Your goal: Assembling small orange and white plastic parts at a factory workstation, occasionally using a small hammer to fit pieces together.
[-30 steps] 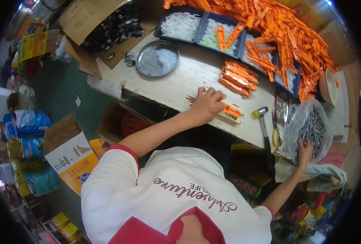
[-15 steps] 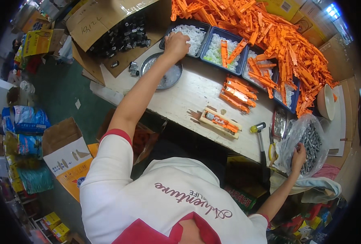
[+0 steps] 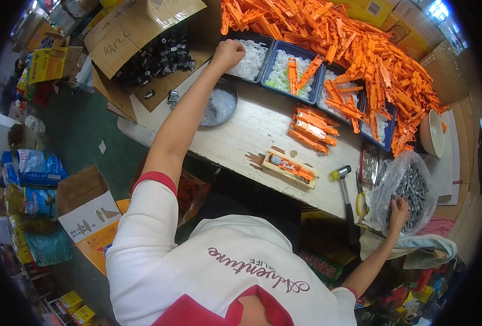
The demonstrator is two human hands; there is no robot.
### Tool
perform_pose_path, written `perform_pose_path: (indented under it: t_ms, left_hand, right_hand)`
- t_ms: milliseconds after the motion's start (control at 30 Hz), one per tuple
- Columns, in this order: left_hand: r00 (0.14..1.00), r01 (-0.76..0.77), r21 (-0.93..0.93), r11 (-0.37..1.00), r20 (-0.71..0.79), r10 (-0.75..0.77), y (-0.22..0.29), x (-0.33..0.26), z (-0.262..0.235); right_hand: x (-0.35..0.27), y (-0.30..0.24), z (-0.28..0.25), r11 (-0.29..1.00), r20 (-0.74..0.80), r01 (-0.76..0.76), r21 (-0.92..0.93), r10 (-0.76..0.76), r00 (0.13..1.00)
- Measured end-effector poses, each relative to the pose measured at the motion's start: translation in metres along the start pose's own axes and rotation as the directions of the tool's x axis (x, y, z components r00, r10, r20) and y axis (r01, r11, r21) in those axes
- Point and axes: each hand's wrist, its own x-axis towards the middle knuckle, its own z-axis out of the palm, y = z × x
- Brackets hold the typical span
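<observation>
L hand is now out at the far edge of the bench, fingers curled shut in a loose fist over the dark tray of small white plastic bits; a sec ago it sat on the wooden jig at the near edge, half a sec ago it was already up by that tray, so the reach is done & it looks to be grabbing bits; can't tell what's inside the fist; round metal dish of clear pcs lies under the forearm; jig w/ an orange part now sits alone, untouched; hammer just beside it; R hand hasn't moved, fingers spread down in the clear bag of metal parts, grip unclear.
</observation>
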Motion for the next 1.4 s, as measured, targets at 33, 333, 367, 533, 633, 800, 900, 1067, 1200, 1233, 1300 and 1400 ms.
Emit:
perform_pose_path:
  t_ms: [33,333,367,533,633,800,900,1067,1200,1233,1300,1400]
  left_hand:
    - [0.999,0.034,-0.073,0.997,-0.033,-0.037,-0.001,-0.002,-0.003]
    - [0.958,0.264,-0.723,0.639,0.121,-0.259,0.022,-0.054,-0.037]
    - [0.957,0.268,-0.731,0.627,0.129,-0.258,0.023,-0.067,-0.043]
    - [0.967,0.238,-0.750,0.618,0.125,-0.221,0.020,-0.138,-0.053]
    - [0.960,0.260,-0.527,0.809,0.053,-0.275,0.018,-0.170,-0.050]
    - [0.981,-0.132,-0.141,0.981,-0.159,0.109,0.006,-0.183,-0.037]
    - [0.959,-0.210,-0.054,0.976,-0.203,0.196,0.002,-0.177,-0.030]
    - [0.970,-0.199,0.046,0.979,-0.132,0.203,-0.002,-0.170,-0.021]
    - [0.955,-0.182,-0.052,0.982,-0.249,0.164,0.002,-0.173,-0.035]
    - [0.955,-0.181,-0.051,0.982,-0.249,0.163,0.007,-0.175,-0.039]
    - [0.969,0.148,-0.473,0.868,-0.104,-0.222,0.022,-0.180,-0.051]
    - [0.947,0.292,-0.760,0.580,0.143,-0.289,0.034,-0.187,-0.052]
  right_hand:
    - [0.001,0.002,0.002,1.000,-0.001,0.000,0.002,0.000,1.000]
    - [0.015,0.009,0.025,0.962,-0.006,0.163,-0.220,-0.168,0.986]
    - [0.014,0.009,0.024,0.961,-0.052,0.157,-0.227,-0.173,0.984]
    - [0.008,0.023,0.017,0.999,-0.189,0.025,0.021,-0.021,0.982]
    - [0.010,0.032,0.017,0.995,-0.312,0.005,0.101,0.027,0.950]
    - [0.004,0.008,0.016,0.990,-0.341,0.014,0.141,0.035,0.939]
    - [0.000,0.000,0.013,0.996,-0.350,0.026,0.083,0.005,0.937]
    - [-0.008,-0.002,0.009,0.999,-0.378,0.032,0.023,-0.021,0.926]
    - [-0.014,-0.014,0.005,0.956,-0.382,0.017,0.294,0.101,0.919]
    - [-0.017,-0.020,0.003,0.900,-0.348,-0.010,0.436,0.179,0.920]
    - [-0.022,-0.038,0.006,0.815,-0.309,0.052,0.577,0.159,0.938]
    - [-0.041,-0.106,0.009,0.665,-0.150,0.071,0.743,0.062,0.987]
